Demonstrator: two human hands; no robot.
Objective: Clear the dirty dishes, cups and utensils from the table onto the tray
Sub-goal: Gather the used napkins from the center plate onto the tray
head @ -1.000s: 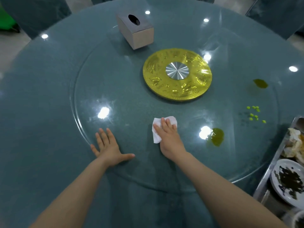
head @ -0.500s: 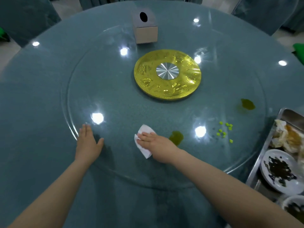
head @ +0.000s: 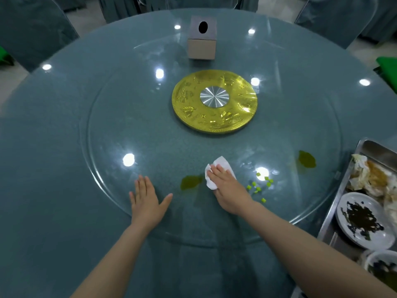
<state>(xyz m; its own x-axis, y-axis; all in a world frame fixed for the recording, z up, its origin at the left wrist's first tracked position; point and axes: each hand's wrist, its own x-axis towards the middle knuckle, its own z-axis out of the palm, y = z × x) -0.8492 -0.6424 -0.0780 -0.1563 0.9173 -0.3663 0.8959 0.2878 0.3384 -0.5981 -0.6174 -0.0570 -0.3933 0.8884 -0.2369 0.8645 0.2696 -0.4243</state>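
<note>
My right hand (head: 228,190) presses a white paper napkin (head: 217,166) flat on the glass turntable (head: 120,125), just right of a green sauce smear (head: 191,182). My left hand (head: 147,201) lies flat, fingers straight, on the turntable near its front edge. At the right edge stands a metal tray (head: 341,198) holding a white plate with dark scraps (head: 363,220), a bowl (head: 380,267) and crumpled used napkins (head: 369,177).
Small green bits (head: 258,188) lie scattered right of my right hand, and a second green smear (head: 307,159) sits farther right. A gold hub disc (head: 214,104) marks the turntable's centre, a tissue box (head: 202,37) stands behind it. Covered chairs ring the round table.
The turntable has turned clockwise, carrying the smears and green bits leftward toward me. My right hand with the napkin shifted right of the smear; my left hand slid along the front edge.
</note>
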